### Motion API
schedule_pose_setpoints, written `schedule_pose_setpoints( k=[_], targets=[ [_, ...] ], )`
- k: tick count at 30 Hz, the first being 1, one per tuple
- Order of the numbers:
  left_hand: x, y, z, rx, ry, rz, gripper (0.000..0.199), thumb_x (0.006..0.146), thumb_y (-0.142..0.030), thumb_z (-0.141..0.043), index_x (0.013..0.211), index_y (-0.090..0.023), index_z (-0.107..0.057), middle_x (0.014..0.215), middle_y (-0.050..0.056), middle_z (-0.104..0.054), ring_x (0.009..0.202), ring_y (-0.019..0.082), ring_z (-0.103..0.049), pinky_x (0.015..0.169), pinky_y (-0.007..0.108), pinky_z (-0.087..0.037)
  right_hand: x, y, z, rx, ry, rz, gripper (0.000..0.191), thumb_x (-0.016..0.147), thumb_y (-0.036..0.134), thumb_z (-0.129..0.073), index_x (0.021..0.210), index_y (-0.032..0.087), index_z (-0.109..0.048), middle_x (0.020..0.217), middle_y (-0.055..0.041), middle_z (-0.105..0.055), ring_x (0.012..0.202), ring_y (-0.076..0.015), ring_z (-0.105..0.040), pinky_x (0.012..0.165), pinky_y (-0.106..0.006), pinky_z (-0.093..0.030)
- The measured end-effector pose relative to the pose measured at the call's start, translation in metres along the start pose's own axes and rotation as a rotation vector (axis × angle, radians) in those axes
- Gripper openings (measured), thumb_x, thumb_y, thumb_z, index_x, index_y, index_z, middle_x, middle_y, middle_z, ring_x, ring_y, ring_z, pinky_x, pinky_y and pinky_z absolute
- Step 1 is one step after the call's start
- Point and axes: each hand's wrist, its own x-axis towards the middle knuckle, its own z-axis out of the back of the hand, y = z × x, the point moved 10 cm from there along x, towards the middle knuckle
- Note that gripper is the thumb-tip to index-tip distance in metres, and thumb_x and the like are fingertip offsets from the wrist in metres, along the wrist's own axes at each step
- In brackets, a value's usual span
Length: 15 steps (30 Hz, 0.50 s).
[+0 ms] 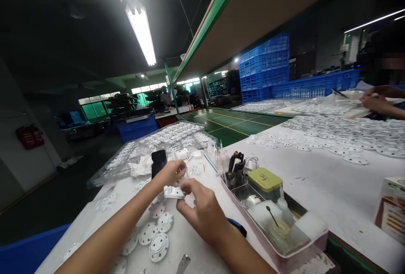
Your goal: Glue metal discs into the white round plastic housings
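My right hand (202,208) grips a white plastic part (172,192) between thumb and fingers, holding it tilted above the table. Just beyond it, my left hand (174,171) has its fingers curled together in a pinch; whatever they hold is too small to make out. Below the hands lie several white round discs with dark holes (158,246), some overlapping and partly covered by my left forearm. A dark phone (158,162) rests behind my left wrist. Small white pieces (194,170) are scattered past my fingers.
To the right stands a pink tray (303,253) with bottles, a yellow tin (265,179) and pliers (236,164). Clear trays of white parts (177,135) are stacked at the back left. Another person's hands (379,101) work at far right, near blue crates (264,67). A shelf overhangs.
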Motion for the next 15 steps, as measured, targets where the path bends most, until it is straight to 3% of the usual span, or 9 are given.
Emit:
schedule_pose_setpoints(
  k=[2, 5, 7, 11, 15],
  targets=[
    [-0.019, -0.002, 0.027, -0.026, -0.066, 0.015, 0.022, 0.091, -0.033, -0.061, 0.099, -0.013, -0.063, 0.091, 0.004, -0.067, 0.081, 0.017, -0.066, 0.077, 0.037, -0.056, 0.001, -0.007, 0.0, 0.021, 0.001, -0.091, 0.014, 0.079, 0.012, -0.049, 0.09, 0.021, -0.048, 0.075, -0.0009, -0.059, 0.066, -0.0149, -0.057, 0.06, -0.024, -0.047],
    [-0.058, -0.009, 0.068, -0.103, -0.197, 0.031, 0.026, 0.084, -0.041, -0.068, 0.093, -0.016, -0.064, 0.087, 0.006, -0.071, 0.087, 0.022, -0.07, 0.084, 0.036, -0.056, 0.0, -0.013, -0.008, 0.045, 0.063, -0.197, 0.018, 0.076, 0.008, -0.05, 0.087, 0.021, -0.046, 0.078, -0.0009, -0.062, 0.062, -0.0125, -0.056, 0.057, -0.023, -0.047],
    [-0.086, -0.013, 0.081, -0.165, -0.238, 0.053, 0.028, 0.08, -0.043, -0.072, 0.09, -0.017, -0.066, 0.091, 0.007, -0.073, 0.093, 0.024, -0.071, 0.086, 0.036, -0.056, -0.001, -0.012, -0.019, 0.058, 0.149, -0.221, 0.018, 0.077, 0.007, -0.052, 0.088, 0.021, -0.048, 0.08, -0.001, -0.064, 0.06, -0.0116, -0.056, 0.056, -0.022, -0.047],
    [-0.126, -0.01, 0.078, -0.293, -0.229, 0.127, 0.028, 0.079, -0.041, -0.074, 0.095, -0.018, -0.07, 0.095, 0.01, -0.075, 0.096, 0.026, -0.071, 0.09, 0.039, -0.057, -0.008, -0.008, -0.041, 0.05, 0.333, -0.195, 0.019, 0.077, 0.006, -0.054, 0.089, 0.021, -0.051, 0.076, 0.0008, -0.064, 0.06, -0.0119, -0.057, 0.056, -0.023, -0.047],
    [-0.145, -0.005, 0.064, -0.342, -0.189, 0.168, 0.027, 0.076, -0.037, -0.078, 0.096, -0.019, -0.075, 0.093, 0.009, -0.075, 0.092, 0.027, -0.071, 0.086, 0.038, -0.059, -0.016, -0.005, -0.056, 0.014, 0.463, -0.102, 0.023, 0.076, 0.004, -0.056, 0.092, 0.021, -0.054, 0.08, 0.0, -0.065, 0.069, -0.014, -0.059, 0.064, -0.026, -0.049]
  ],
)
